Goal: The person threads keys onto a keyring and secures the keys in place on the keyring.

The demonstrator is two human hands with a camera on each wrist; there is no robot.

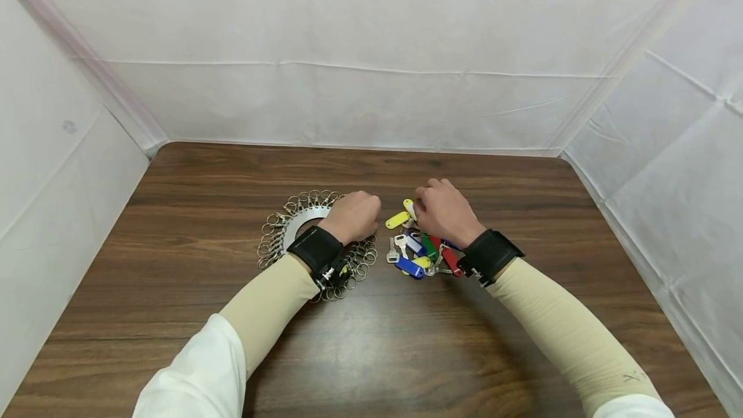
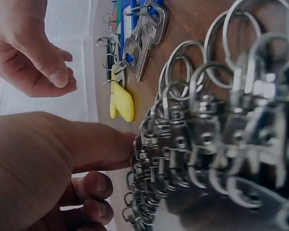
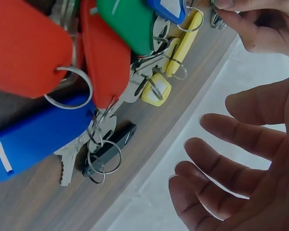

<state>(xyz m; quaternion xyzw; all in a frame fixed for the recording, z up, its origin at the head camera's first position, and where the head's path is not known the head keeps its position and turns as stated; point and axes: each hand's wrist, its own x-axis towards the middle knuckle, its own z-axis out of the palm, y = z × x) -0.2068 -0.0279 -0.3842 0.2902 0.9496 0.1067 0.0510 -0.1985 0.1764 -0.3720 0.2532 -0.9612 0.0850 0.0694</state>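
A flat metal hoop (image 1: 294, 228), ringed with small key clips bearing split rings (image 2: 183, 53), lies left of centre on the table. My left hand (image 1: 354, 217) is at its right edge, with thumb and forefinger pinching a clip; the fingertips are partly hidden behind the clips in the left wrist view. To the right lies a pile of keys (image 1: 400, 242) with coloured tags: blue (image 1: 409, 268), red (image 1: 451, 261), green (image 1: 429, 248) and yellow (image 1: 397, 220). Over the far side of this pile hovers my right hand (image 3: 241, 168), fingers loosely bent and apart, holding nothing.
The dark wood table (image 1: 348, 353) carries both the hoop and the keys. White sheeting (image 1: 371, 108) rises behind the far edge and along both sides. A black key tag (image 3: 111, 147) lies at the pile's edge below my right hand.
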